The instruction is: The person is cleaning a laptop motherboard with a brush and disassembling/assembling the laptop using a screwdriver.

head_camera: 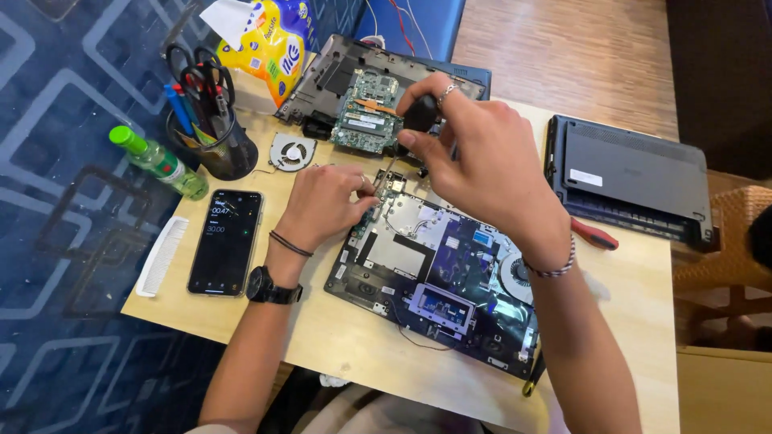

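Note:
An opened laptop base [434, 273] lies on the wooden table [346, 337], its boards and fan exposed. My right hand [482, 161] is shut on a black-handled screwdriver [418, 116], whose thin shaft points down at the laptop's upper left corner. My left hand [322, 205] rests on that same corner, fingertips pinched next to the screwdriver tip. What the fingertips hold is too small to tell. A watch and a thin band sit on my left wrist, a beaded bracelet on my right.
A green circuit board [366, 112] lies on a second laptop shell [338, 76] behind. A loose fan [291, 153], pen cup with scissors [209, 120], green bottle [157, 161], phone [227, 239], white comb [161, 255], closed laptop [627, 177] and red-handled tool [593, 235] surround the work.

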